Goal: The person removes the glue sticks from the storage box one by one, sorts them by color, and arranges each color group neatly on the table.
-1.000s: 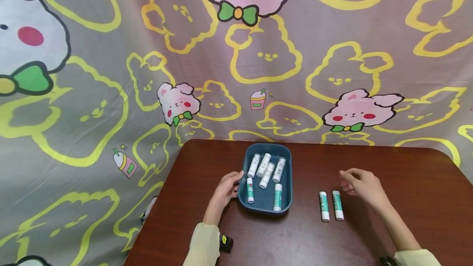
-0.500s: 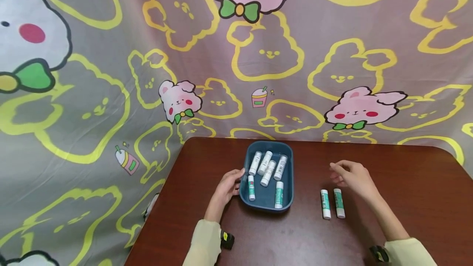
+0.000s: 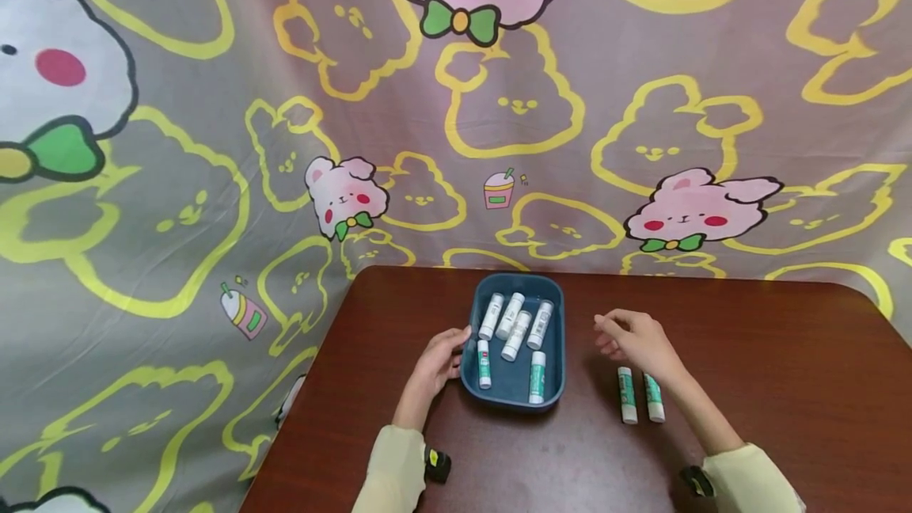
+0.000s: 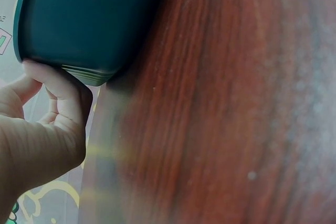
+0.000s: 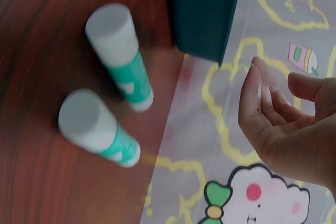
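Note:
My left hand (image 3: 438,356) holds the left side of a dark blue plastic bin (image 3: 559,339), fingertips at its rim and outer wall. The left wrist view shows the bent fingers (image 4: 68,100) against the underside of that rim. Inside the bin lie several white glue sticks (image 3: 539,324), some with green labels showing. My right hand (image 3: 636,343) hovers between the bin and two glue sticks on the table, fingers loosely bent and holding nothing. Of these two, one glue stick (image 3: 627,396) is in full view; the other glue stick (image 3: 654,400) is partly behind the right wrist.
The dark red-brown wooden table (image 3: 399,299) reaches back to a patterned cloth (image 3: 541,125), which also hangs along the left side. A black strap device (image 3: 437,465) sits at the left wrist, and another wrist device (image 3: 697,481) at the right.
My right hand has moved left toward the bin, passing over the far ends of the two glue sticks on the table. The left hand and the bin stay in place.

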`<state>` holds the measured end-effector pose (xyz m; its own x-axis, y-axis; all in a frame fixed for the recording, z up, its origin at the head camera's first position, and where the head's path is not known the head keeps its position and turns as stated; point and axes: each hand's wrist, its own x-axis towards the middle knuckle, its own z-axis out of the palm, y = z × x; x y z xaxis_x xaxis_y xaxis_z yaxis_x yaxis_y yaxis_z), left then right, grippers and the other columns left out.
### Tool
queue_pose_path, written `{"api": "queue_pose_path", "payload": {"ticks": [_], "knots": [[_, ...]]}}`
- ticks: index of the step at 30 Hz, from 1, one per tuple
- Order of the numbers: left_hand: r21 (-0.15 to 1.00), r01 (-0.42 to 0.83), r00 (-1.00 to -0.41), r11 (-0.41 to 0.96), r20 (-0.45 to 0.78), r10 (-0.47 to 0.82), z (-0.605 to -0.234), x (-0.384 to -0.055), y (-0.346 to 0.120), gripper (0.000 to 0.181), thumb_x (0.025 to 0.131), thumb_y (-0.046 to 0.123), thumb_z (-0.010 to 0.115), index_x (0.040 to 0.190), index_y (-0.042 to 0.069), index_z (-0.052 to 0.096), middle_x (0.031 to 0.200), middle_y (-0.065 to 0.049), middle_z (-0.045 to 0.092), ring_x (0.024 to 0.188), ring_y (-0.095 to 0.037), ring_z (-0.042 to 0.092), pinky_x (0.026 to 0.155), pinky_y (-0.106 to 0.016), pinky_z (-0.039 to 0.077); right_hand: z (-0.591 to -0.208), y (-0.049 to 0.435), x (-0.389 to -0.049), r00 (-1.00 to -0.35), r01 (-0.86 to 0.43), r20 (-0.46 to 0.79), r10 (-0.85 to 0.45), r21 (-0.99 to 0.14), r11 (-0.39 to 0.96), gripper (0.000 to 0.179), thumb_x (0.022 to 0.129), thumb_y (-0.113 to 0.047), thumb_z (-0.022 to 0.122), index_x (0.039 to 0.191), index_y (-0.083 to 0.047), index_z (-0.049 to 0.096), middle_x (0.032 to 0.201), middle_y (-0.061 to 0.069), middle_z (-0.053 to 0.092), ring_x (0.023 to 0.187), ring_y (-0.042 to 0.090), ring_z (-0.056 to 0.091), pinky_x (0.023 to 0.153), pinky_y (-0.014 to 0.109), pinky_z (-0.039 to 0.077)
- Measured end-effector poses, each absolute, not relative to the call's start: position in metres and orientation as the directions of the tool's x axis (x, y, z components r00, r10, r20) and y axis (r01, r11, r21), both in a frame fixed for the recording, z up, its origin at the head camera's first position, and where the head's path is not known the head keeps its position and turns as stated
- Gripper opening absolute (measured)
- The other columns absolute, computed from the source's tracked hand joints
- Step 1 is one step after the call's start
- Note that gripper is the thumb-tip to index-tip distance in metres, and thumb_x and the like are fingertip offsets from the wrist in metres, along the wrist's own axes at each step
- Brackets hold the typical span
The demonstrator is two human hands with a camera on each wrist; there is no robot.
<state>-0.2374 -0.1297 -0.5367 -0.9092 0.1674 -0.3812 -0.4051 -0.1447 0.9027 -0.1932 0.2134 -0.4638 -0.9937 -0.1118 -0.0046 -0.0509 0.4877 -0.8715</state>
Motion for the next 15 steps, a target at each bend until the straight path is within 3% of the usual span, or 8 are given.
{"api": "queue_pose_path", "payload": {"ticks": [15], "knots": [[0.902,-0.406,-0.908,-0.144,-0.382,0.171,-0.538,-0.237,-0.131,0.018,0.105,0.026,0.063,0.095,0.011,0.059,0.084,-0.001,0.061,0.065,-0.008,0.061,0.054,-0.021,0.050,-0.465,0.178,-0.198,-0.989,-0.035,-0.032,-0.141,-0.895,0.445,0.031,0.107,-0.022,0.060,0.110,0.007,0.069,0.086,0.012,0.072,0.078,0.033,0.070,0.068,0.035,0.061]]}}
